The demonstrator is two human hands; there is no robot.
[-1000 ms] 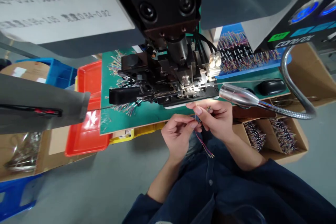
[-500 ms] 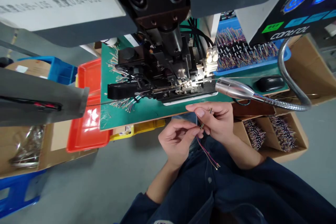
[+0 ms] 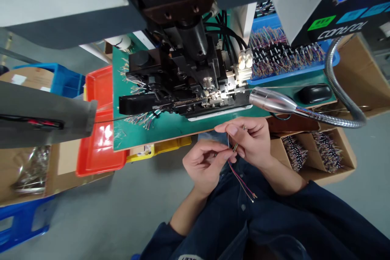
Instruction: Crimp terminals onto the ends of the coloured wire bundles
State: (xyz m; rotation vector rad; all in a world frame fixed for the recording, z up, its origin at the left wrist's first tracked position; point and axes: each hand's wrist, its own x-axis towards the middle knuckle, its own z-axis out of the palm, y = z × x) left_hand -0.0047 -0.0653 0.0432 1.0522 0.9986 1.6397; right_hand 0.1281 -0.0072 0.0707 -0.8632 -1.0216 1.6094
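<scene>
left hand [image 3: 204, 166]: fingers curled narrow, pinching thin wires [image 3: 240, 176]
right hand [image 3: 248, 142]: fingers pinching the same wires from above
wires: between both hands, ends hanging toward the lap
ahead: crimping machine [image 3: 183, 85]

Both bare hands are held close together at the middle of the view, the left hand [image 3: 204, 166] and the right hand [image 3: 248, 142] almost touching at the fingertips. The left forearm [image 3: 185, 211] rises from below with the wrist bent inward, its fingers [image 3: 213, 150] curled toward the thumb in a tight pinch. The right forearm [image 3: 283, 174] slants in from the other side, and the index finger [image 3: 231, 128] of that hand arches over the top in a matching pinch.
</scene>
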